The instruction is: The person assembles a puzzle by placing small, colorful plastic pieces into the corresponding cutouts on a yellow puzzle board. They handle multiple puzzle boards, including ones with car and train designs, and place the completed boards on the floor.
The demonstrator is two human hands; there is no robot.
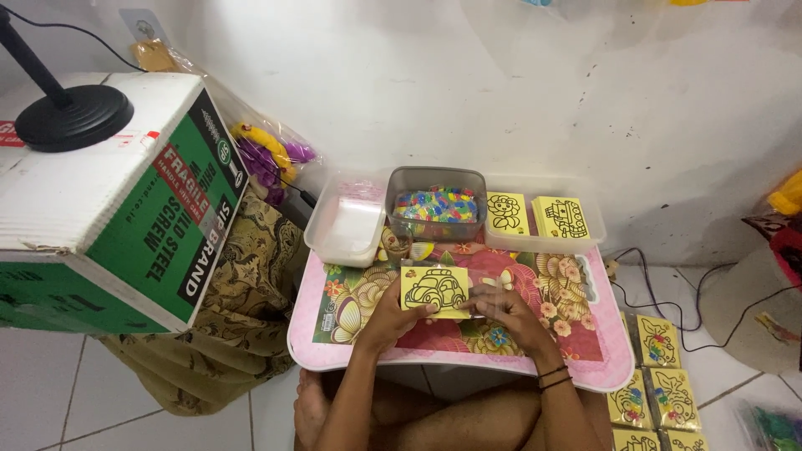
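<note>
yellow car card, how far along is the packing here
Done: bagged yellow cards lie on the floor. In hand: left hand and right hand hold the car card over the small table. Left: loose cards in the clear tray.

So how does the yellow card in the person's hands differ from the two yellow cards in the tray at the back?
The held card shows a car outline; the tray cards show a flower and a boxy vehicle. The held card is gripped by the left hand and right hand; the tray cards lie untouched. All are yellow with black line drawings.
</note>
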